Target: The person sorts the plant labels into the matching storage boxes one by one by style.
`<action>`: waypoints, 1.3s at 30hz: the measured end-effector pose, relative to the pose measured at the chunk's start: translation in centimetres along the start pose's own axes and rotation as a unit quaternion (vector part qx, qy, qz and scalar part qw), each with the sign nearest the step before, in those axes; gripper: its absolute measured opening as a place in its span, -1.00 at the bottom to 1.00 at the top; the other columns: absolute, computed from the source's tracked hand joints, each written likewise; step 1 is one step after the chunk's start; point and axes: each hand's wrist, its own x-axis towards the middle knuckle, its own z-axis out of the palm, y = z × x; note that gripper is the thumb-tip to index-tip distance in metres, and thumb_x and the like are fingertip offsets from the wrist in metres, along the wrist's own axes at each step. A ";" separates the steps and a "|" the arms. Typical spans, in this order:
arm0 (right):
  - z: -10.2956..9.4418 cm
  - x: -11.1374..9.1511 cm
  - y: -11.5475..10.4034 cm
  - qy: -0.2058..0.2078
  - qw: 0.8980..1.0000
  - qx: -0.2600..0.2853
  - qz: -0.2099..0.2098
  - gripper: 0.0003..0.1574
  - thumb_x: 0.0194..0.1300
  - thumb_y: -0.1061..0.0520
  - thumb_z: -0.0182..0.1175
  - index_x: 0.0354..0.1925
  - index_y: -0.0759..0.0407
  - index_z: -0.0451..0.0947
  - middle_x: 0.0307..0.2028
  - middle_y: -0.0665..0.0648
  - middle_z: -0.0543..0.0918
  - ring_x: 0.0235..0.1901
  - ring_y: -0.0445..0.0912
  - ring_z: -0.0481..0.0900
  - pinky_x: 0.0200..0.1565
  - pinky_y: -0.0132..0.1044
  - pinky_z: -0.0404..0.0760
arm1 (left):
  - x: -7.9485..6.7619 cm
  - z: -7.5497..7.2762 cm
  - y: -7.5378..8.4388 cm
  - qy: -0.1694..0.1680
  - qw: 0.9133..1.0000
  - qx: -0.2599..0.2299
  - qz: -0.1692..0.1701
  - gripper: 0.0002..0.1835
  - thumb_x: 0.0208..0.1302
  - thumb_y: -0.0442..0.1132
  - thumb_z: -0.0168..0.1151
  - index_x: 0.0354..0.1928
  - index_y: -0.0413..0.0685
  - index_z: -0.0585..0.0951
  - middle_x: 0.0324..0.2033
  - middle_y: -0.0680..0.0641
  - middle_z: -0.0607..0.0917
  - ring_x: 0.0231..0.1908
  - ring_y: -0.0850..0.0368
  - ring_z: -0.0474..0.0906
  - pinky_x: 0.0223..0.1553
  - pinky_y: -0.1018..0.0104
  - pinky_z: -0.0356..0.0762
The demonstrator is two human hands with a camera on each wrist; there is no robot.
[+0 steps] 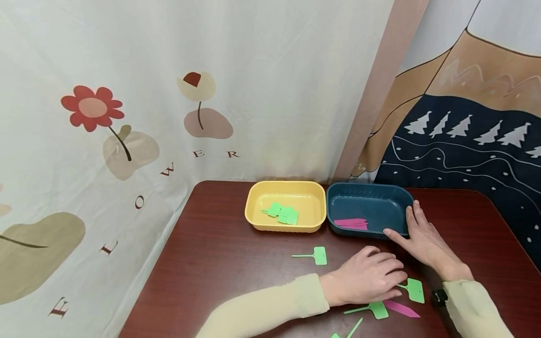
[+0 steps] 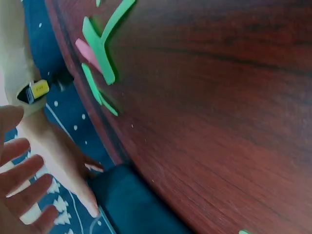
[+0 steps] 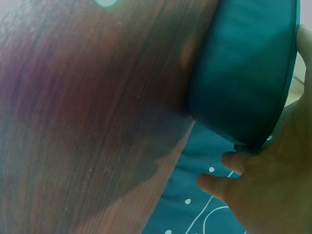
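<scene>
My left hand (image 1: 367, 274) hovers above the table with its fingers loosely bent and spread, and nothing shows between them. Close to it lie green T-shaped plant labels, one (image 1: 415, 291) by the fingertips and another (image 1: 378, 310) below the hand. A pink pointed plant label (image 1: 403, 309) lies between these, partly hidden by the hand. My right hand (image 1: 427, 239) touches the right front corner of a dark blue basin (image 1: 389, 206), its fingers extended along the side and its thumb at the front rim. Pink labels (image 1: 351, 222) lie inside that basin.
A yellow basin (image 1: 304, 195) holding several green labels (image 1: 288, 215) stands left of the blue one. A single green label (image 1: 320, 256) lies in front of them. More green pieces (image 1: 355, 327) are cut off at the bottom edge. Curtains (image 1: 287, 94) hang behind the table.
</scene>
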 end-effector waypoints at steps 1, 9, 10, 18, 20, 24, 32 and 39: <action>0.0 0.0 0.0 0.000 1.000 0.001 0.000 0.44 0.45 -0.51 0.00 0.54 0.54 -0.43 0.53 0.50 -0.60 0.48 0.60 -0.33 0.31 0.58 -0.14 | 0.0 0.1 0.3 -0.012 1.000 0.001 0.001 -0.56 0.54 0.26 -0.02 0.21 0.33 0.66 0.22 0.18 0.62 0.29 0.24 0.46 0.28 0.23 0.34; 0.0 0.0 -0.1 -0.005 1.000 0.002 0.004 0.45 0.44 -0.53 -0.02 0.55 0.53 -0.44 0.53 0.49 -0.60 0.48 0.59 -0.34 0.32 0.57 -0.16 | 0.6 1.0 2.5 -0.066 0.998 -0.001 0.009 -0.49 0.49 0.40 -0.09 0.15 0.37 0.65 0.08 0.22 0.63 0.14 0.25 0.53 0.23 0.15 0.35; 0.0 0.0 -0.1 -0.005 1.000 0.003 0.004 0.45 0.44 -0.53 -0.02 0.55 0.53 -0.44 0.53 0.48 -0.61 0.48 0.58 -0.35 0.33 0.57 -0.17 | 0.7 1.1 2.7 -0.072 0.997 -0.002 0.012 -0.50 0.50 0.39 -0.08 0.15 0.37 0.65 0.07 0.22 0.62 0.13 0.25 0.53 0.23 0.15 0.36; 0.0 -0.1 0.0 -0.004 1.000 0.002 0.004 0.44 0.45 -0.53 -0.02 0.55 0.52 -0.43 0.54 0.47 -0.61 0.49 0.56 -0.36 0.33 0.56 -0.15 | 1.4 1.6 4.0 -0.137 0.990 -0.014 0.038 -0.56 0.50 0.36 0.01 0.18 0.43 0.63 0.13 0.23 0.59 0.14 0.28 0.50 0.08 0.36 0.46; 0.0 0.0 0.0 -0.005 1.000 0.002 0.004 0.44 0.45 -0.53 -0.03 0.55 0.52 -0.43 0.54 0.47 -0.61 0.49 0.56 -0.36 0.33 0.57 -0.15 | 1.5 1.8 4.3 -0.145 0.988 -0.016 0.043 -0.56 0.50 0.36 0.00 0.18 0.43 0.63 0.14 0.22 0.58 0.13 0.28 0.49 0.05 0.39 0.48; -0.1 0.0 0.0 -0.005 1.000 0.001 0.003 0.44 0.45 -0.52 -0.03 0.55 0.53 -0.44 0.53 0.48 -0.61 0.49 0.57 -0.36 0.32 0.57 -0.15 | 1.5 2.1 4.7 -0.165 0.984 -0.019 0.058 -0.59 0.55 0.31 -0.05 0.18 0.43 0.64 0.13 0.22 0.58 0.07 0.32 0.51 0.00 0.43 0.49; 0.0 0.0 -0.1 0.000 1.000 -0.004 0.002 0.44 0.45 -0.52 -0.02 0.54 0.55 -0.42 0.54 0.52 -0.55 0.48 0.59 -0.32 0.31 0.58 -0.12 | 1.3 2.4 4.9 -0.167 0.983 -0.023 0.072 -0.69 0.67 -0.03 -0.07 0.05 0.37 0.70 -0.01 0.21 0.62 -0.10 0.33 0.57 -0.15 0.46 0.54; 0.0 0.0 -0.1 0.001 1.000 -0.002 0.000 0.44 0.45 -0.52 -0.02 0.55 0.55 -0.41 0.54 0.52 -0.54 0.49 0.58 -0.32 0.31 0.58 -0.11 | 1.5 2.2 4.8 -0.162 0.984 -0.012 0.077 -0.70 0.66 -0.08 -0.03 -0.02 0.41 0.73 -0.04 0.22 0.64 -0.12 0.35 0.58 -0.13 0.49 0.54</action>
